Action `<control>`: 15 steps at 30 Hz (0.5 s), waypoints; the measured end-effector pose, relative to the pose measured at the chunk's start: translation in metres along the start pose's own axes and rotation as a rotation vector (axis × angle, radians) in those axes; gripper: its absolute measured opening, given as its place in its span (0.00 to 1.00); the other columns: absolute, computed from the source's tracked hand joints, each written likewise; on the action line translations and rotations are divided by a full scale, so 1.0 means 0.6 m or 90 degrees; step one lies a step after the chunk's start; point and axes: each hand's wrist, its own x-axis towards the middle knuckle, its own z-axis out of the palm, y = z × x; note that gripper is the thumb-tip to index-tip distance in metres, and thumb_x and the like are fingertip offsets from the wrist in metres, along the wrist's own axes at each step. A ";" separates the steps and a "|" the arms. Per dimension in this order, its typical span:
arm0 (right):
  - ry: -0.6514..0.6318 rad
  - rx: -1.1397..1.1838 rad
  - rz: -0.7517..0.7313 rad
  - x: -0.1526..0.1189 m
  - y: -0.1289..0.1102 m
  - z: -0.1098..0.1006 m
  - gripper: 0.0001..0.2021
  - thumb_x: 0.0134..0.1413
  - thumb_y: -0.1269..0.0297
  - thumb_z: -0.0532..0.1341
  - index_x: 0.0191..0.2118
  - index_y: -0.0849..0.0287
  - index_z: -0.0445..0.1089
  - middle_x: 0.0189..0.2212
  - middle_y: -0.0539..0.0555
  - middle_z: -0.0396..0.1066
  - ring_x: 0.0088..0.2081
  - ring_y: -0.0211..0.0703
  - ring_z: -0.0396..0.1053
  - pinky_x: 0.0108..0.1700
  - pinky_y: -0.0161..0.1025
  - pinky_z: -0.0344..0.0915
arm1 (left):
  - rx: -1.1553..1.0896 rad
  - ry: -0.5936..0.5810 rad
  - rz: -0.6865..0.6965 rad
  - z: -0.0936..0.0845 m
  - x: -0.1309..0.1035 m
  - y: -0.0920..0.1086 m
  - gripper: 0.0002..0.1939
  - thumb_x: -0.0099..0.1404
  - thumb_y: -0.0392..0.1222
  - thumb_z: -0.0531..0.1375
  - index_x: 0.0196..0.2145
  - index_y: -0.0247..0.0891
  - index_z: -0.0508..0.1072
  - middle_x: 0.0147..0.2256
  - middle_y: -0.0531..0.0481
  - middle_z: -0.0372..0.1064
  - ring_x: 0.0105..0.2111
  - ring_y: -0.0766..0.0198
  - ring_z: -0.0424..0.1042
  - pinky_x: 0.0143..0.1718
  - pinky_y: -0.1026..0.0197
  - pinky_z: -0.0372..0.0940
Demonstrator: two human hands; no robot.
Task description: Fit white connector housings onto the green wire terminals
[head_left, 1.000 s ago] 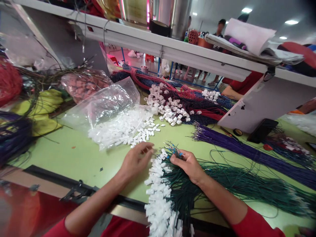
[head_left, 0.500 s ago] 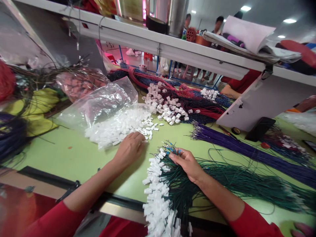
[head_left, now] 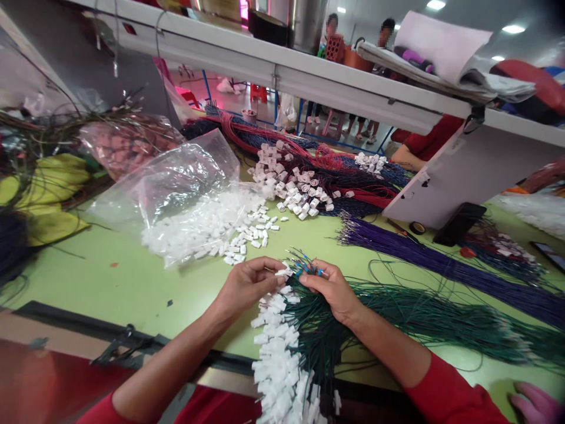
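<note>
My left hand (head_left: 253,281) pinches a small white plastic connector (head_left: 285,272) at the tips of the green wires. Close beside it, my right hand (head_left: 329,288) is closed around a bunch of green wires (head_left: 309,315) whose bare metal ends and blue bits point up and left. Below both hands hangs a thick row of white connectors (head_left: 278,353) fixed to green wire ends, running down past the table's front edge. Loose white connectors (head_left: 247,235) spill from a clear plastic bag (head_left: 194,171) beyond my left hand.
Purple wires (head_left: 397,247) lie in a bundle to the right, before a grey partition (head_left: 441,176). Red and dark wires with white connectors (head_left: 304,191) are heaped at the back. A shelf (head_left: 309,73) crosses above. Another person's hand (head_left: 536,403) shows at the lower right.
My left hand has moved right and nearer from the loose connectors to the wire ends, carrying a white connector. My right hand stays on the green wires. The view has shifted slightly.
</note>
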 end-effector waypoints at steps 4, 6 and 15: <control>-0.014 -0.006 0.001 -0.004 -0.009 0.003 0.13 0.40 0.58 0.70 0.23 0.58 0.67 0.18 0.43 0.58 0.23 0.32 0.50 0.27 0.35 0.47 | -0.071 0.002 -0.002 0.007 -0.005 0.001 0.16 0.53 0.47 0.72 0.37 0.38 0.79 0.30 0.48 0.80 0.28 0.64 0.76 0.31 0.64 0.70; -0.021 -0.005 0.008 -0.005 -0.014 0.005 0.13 0.39 0.58 0.69 0.23 0.58 0.66 0.18 0.43 0.59 0.23 0.32 0.50 0.27 0.35 0.47 | -0.097 0.008 0.001 0.009 -0.008 0.004 0.16 0.54 0.49 0.72 0.37 0.37 0.80 0.34 0.46 0.81 0.32 0.62 0.78 0.37 0.61 0.72; -0.047 0.008 0.019 -0.004 -0.014 0.004 0.12 0.39 0.60 0.68 0.23 0.59 0.65 0.17 0.43 0.58 0.22 0.32 0.49 0.28 0.36 0.45 | -0.156 0.050 -0.022 0.011 -0.012 0.010 0.18 0.50 0.50 0.75 0.34 0.37 0.80 0.30 0.47 0.80 0.27 0.67 0.73 0.29 0.66 0.68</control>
